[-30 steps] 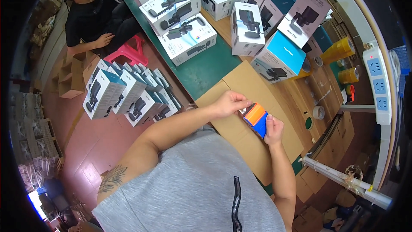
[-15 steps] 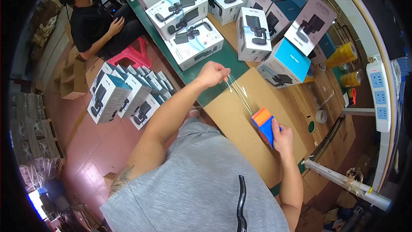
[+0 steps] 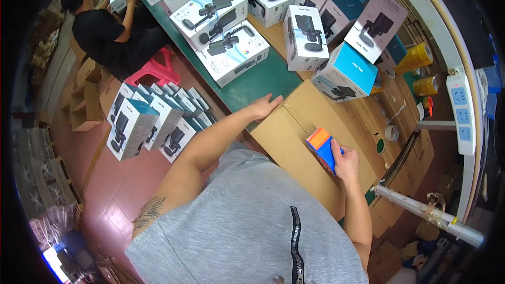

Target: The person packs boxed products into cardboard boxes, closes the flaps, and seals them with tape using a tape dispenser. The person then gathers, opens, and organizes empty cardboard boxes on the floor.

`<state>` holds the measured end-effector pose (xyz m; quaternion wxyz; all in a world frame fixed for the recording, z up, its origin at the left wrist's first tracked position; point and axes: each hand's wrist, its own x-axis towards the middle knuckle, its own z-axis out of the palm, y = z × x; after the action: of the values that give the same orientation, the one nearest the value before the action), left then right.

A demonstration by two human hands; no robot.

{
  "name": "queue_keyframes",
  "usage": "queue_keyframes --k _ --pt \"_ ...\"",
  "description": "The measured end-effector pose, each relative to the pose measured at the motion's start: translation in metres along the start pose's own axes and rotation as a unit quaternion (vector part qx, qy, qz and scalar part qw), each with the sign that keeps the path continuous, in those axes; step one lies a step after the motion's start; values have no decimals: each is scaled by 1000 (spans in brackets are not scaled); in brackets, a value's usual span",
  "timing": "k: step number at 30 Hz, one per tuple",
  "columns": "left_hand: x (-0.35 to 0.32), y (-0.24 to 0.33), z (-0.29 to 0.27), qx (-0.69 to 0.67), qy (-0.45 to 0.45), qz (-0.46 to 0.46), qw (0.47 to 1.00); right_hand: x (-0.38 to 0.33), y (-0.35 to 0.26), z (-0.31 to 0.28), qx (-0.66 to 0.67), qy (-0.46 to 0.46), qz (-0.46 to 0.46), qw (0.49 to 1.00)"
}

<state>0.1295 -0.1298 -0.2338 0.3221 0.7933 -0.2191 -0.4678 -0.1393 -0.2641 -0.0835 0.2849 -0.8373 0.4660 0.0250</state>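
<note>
A flat-topped brown cardboard carton [image 3: 315, 108] lies in front of me, with a seam along its top. My left hand [image 3: 267, 108] rests on its far-left edge, fingers stretched out and pressed to the cardboard, holding nothing. In my right hand [image 3: 347, 165] is a blue and orange tape dispenser [image 3: 325, 152]. Its orange end lies over the carton's seam. Clear tape between the dispenser and my left hand is hard to make out against the cardboard.
White and teal microphone boxes [image 3: 231, 52] stand on the green and wooden table beyond the carton. More boxes [image 3: 134, 126] sit lower at left. A person [image 3: 100, 31] near a pink stool [image 3: 158, 68] holds a box. Yellow tape rolls [image 3: 415, 58] and a power strip [image 3: 461, 113] are at right.
My left hand has let go of the stretched clear tape and come down flat on the carton's edge. The dispenser has barely moved. The other person now holds up a box.
</note>
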Motion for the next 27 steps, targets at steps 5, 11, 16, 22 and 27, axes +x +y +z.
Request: queue_keyframes --k 5,11,16,22,27 --pt "-22 41 14 -15 142 128 982 -2 4 3 -12 1 23 1000" --pt "-50 89 28 237 102 127 958 0 12 -17 57 -119 -76 988" --pt "-42 94 38 249 169 31 953 19 44 -7 312 -276 -65 907" --pt "-45 104 53 245 263 -19 933 20 44 -8 319 -307 -135 886" --pt "-45 87 54 254 302 -31 918 15 62 30 351 -299 -243 854"
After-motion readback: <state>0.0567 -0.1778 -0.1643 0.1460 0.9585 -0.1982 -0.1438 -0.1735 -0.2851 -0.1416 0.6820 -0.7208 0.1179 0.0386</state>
